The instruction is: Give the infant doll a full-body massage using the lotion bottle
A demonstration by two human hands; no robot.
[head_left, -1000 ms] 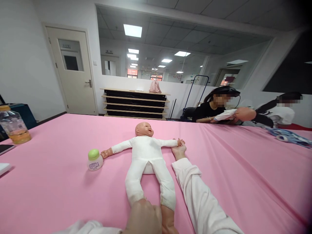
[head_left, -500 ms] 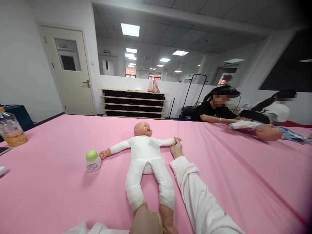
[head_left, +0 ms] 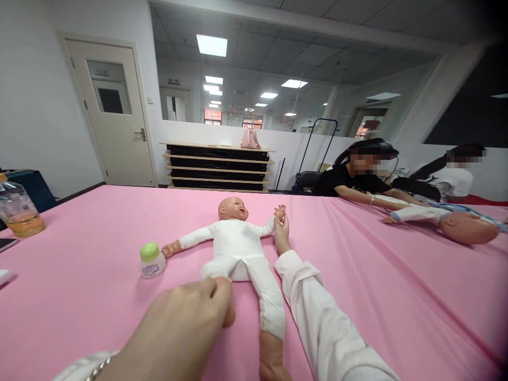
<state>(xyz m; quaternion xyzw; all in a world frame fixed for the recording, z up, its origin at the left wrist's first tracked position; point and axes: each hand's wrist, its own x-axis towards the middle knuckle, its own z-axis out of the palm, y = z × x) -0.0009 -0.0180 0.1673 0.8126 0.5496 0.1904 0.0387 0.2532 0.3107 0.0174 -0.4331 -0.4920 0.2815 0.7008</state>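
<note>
A baby doll (head_left: 238, 241) in a white cloth body lies on its back on the pink-covered table, head at the far end. My left hand (head_left: 186, 312) is closed around its lower left-side leg, which is bent up toward the body; the hand hides most of the lower leg and foot. My right hand (head_left: 282, 237) pinches the doll's arm at the wrist, with the doll's small hand (head_left: 280, 211) pointing up above my fingers. The doll's other leg (head_left: 272, 307) lies straight toward me. Beside its outstretched left-side hand stands a jar with a green lid (head_left: 151, 259).
A bottle of amber liquid (head_left: 19, 211) stands at the left table edge. Across to the right, a person in black (head_left: 359, 180) handles another doll (head_left: 468, 227). Behind the pink table cover (head_left: 99, 307) are a stack of black-and-wood panels (head_left: 218, 166) and a trolley handle (head_left: 317, 148).
My left hand has moved up and away from me, bending the doll's leg. My right hand has raised the doll's hand and drawn it slightly inward. The other person's doll has shifted right.
</note>
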